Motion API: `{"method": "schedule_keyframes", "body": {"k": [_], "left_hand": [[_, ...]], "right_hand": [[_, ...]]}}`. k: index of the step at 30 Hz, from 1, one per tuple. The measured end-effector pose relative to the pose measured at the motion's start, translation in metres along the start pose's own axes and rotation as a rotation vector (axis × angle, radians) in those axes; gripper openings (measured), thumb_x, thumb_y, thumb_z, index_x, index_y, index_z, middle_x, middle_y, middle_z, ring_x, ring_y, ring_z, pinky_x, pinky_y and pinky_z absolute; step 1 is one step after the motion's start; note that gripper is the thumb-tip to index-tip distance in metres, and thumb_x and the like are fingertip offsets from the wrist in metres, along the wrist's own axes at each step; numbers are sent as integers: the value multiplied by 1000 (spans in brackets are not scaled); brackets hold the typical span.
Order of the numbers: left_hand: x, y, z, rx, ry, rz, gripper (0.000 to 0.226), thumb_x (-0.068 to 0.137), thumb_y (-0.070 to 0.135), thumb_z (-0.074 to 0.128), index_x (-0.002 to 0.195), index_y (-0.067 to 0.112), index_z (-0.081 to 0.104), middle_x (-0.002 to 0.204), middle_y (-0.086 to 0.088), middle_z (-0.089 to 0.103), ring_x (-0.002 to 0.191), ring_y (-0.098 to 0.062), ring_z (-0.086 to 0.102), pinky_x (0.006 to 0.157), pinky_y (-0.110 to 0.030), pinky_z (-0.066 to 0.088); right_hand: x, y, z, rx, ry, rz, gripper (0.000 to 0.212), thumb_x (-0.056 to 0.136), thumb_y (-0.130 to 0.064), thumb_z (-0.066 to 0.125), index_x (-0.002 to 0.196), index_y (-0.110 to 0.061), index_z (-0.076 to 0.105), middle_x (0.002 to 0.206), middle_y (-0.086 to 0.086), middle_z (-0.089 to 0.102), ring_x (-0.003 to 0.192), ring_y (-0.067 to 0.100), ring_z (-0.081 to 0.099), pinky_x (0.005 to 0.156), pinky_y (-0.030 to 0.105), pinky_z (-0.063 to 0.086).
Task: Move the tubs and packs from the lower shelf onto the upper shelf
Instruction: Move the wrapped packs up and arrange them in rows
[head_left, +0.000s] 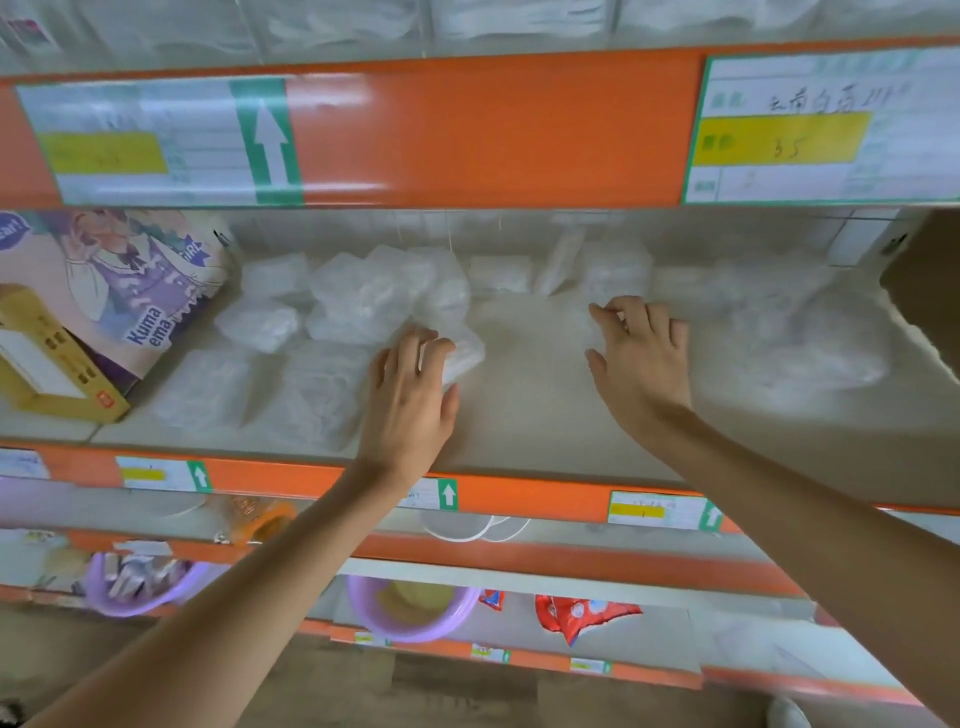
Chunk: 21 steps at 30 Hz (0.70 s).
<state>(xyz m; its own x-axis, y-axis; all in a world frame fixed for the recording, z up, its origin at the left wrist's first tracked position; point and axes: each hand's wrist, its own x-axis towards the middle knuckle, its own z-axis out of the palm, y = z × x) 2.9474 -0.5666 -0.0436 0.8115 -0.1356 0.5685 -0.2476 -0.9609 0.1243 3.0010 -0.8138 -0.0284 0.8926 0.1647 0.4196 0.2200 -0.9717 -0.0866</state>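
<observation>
Store shelving with orange rails (493, 135) fills the view, much of it blurred. Both arms are stretched forward and up onto one pale shelf (519, 410), palms down. The left hand (410, 395) is set at mid shelf, its fingers and thumb curled round one white pack (465, 356) that lies on the shelf. The right hand (641, 353) is placed well apart to the right, its fingers bent with the tips down on the shelf; whether anything is gripped under them cannot be told.

Just behind and left of the left hand a heap of white packs (358, 296) is seen, with flatter ones in front; their number cannot be counted through the blur. More pale wrapped goods (789, 338) are piled right of the right hand. At the far left of the shelf one printed bag (130, 280) is leaned behind one yellow box (52, 364).

Two price labels (156, 140) are fixed on the rail above, and three green-arrowed tags (657, 510) on the rail under the wrists. Farther down, two lilac tubs (410, 634) and two red packs (582, 613) are seen on a lower shelf (665, 631).
</observation>
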Motion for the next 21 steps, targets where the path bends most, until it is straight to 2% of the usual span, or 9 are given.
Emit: {"method": "schedule_keyframes", "body": {"k": [3, 5, 6, 8, 11, 16, 18, 21], "left_hand": [[0, -2, 1, -52, 13, -14, 37, 85, 21, 70, 112, 18, 44, 119, -16, 57, 103, -36, 60, 91, -44, 45], [1, -3, 3, -83, 6, -20, 29, 90, 29, 60, 111, 16, 44, 127, -19, 56, 110, -37, 59, 92, -44, 44], [1, -4, 5, -103, -2, -24, 29, 90, 30, 58, 111, 15, 45, 129, -21, 55, 114, -38, 58, 93, -43, 43], [1, -5, 7, -139, -4, -21, 30, 89, 30, 57, 109, 16, 41, 125, -20, 57, 114, -38, 58, 95, -40, 40], [-1, -7, 6, -205, 29, -16, 29, 89, 37, 55, 105, 18, 40, 113, -12, 61, 104, -34, 60, 91, -35, 38], [-2, -9, 4, -265, 17, -31, 30, 88, 40, 55, 102, 18, 41, 105, -8, 61, 100, -29, 58, 88, -31, 38], [-5, -9, 1, -263, -5, -24, 31, 85, 38, 61, 100, 17, 43, 106, -9, 60, 100, -28, 56, 87, -31, 37], [-12, -8, -7, -258, -64, -18, 42, 74, 28, 81, 95, 12, 49, 105, -9, 59, 96, -28, 55, 83, -28, 35]], "right_hand": [[3, -4, -5, -1, -64, 4, 47, 86, -26, 71, 130, -17, 57, 146, 13, 39, 136, 34, 32, 103, 44, 20], [4, -5, -8, 20, -131, 7, 48, 92, -32, 63, 137, -22, 47, 157, 11, 24, 146, 30, 19, 111, 45, 16], [5, -5, -9, 45, -160, 18, 49, 95, -34, 60, 139, -23, 43, 159, 11, 20, 146, 29, 18, 112, 45, 18], [2, -5, -11, 72, -175, 29, 50, 96, -34, 57, 143, -25, 40, 156, 10, 26, 141, 31, 27, 110, 43, 23], [-4, -4, -14, 106, -134, 39, 50, 94, -35, 60, 141, -25, 46, 144, 7, 42, 130, 32, 39, 104, 40, 27], [-22, -10, -15, 193, -183, 37, 52, 89, -45, 64, 134, -22, 53, 129, 7, 50, 119, 30, 48, 98, 37, 31], [-32, -14, -16, 265, -193, 71, 51, 89, -43, 65, 133, -19, 54, 127, 9, 51, 117, 31, 49, 98, 38, 33], [-43, -20, -21, 343, -229, 101, 53, 87, -38, 69, 133, -18, 52, 129, 9, 50, 120, 32, 48, 98, 39, 37]]}}
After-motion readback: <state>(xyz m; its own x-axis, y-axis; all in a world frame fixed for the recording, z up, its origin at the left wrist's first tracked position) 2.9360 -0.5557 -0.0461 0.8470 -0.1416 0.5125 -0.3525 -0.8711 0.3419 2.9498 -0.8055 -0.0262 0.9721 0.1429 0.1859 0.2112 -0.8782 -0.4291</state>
